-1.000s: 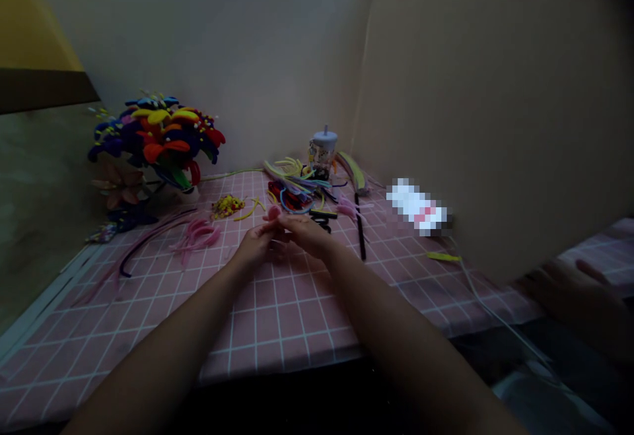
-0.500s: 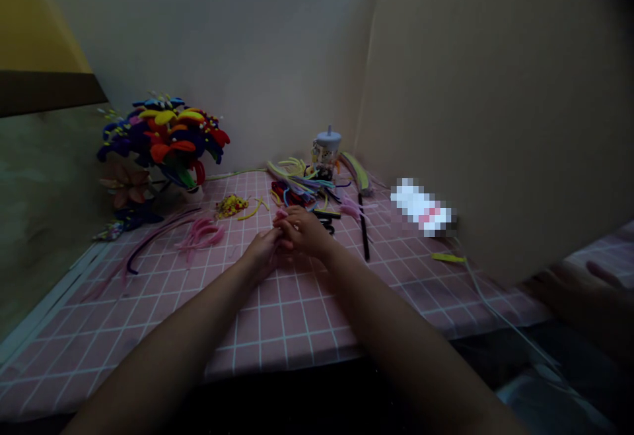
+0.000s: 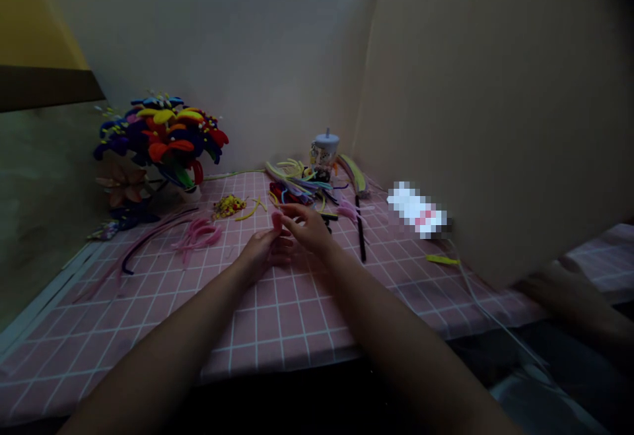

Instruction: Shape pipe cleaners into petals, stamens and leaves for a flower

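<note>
left hand (image 3: 262,251) closed on a small pink pipe-cleaner piece (image 3: 277,221), which stands upright at its fingertips; right hand (image 3: 310,229) half open just beside the piece. left of the hands, pink pipe cleaners (image 3: 198,234); ahead, a heap of mixed pipe cleaners (image 3: 297,187); right, a black pipe cleaner (image 3: 360,237); beneath, a pink grid cloth (image 3: 277,336).

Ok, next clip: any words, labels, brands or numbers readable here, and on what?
Nothing can be read. The white-and-pink object is pixelated over, so any label on it is lost. The printed pattern on the lidded cup is too small to show any lettering.
</note>
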`<state>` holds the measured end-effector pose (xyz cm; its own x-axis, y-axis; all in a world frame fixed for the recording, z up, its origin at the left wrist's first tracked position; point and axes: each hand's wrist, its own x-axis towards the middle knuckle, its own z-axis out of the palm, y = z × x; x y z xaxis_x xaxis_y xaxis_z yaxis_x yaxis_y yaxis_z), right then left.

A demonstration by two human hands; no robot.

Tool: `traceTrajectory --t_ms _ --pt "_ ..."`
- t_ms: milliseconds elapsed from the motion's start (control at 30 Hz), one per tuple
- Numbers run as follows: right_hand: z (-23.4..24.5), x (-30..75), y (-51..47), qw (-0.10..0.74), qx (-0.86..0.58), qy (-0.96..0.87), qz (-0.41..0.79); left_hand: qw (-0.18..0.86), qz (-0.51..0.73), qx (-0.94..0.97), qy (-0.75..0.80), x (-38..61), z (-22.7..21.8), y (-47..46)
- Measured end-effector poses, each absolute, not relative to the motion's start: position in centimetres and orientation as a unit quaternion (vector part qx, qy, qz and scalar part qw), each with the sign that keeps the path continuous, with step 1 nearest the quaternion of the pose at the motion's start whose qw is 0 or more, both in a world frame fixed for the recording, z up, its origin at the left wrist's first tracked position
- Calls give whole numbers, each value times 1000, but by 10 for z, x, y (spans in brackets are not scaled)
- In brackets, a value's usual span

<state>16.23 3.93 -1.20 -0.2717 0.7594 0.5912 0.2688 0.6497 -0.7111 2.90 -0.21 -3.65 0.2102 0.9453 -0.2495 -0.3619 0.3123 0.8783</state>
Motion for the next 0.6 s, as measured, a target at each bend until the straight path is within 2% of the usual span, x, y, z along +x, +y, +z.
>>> traceTrajectory --t_ms 67,167,367,600 --pt "-17 160 41 465 -357 -756 291 675 470 383 420 28 -37 -1" --pt "-20 158 42 447 -353 -768 292 619 482 420 456 27 -36 1" --pt "-20 159 42 443 -334 -780 290 490 562 481 462 15 -29 5" --pt "-23 156 40 441 -349 -776 285 356 569 535 513 8 -30 10"
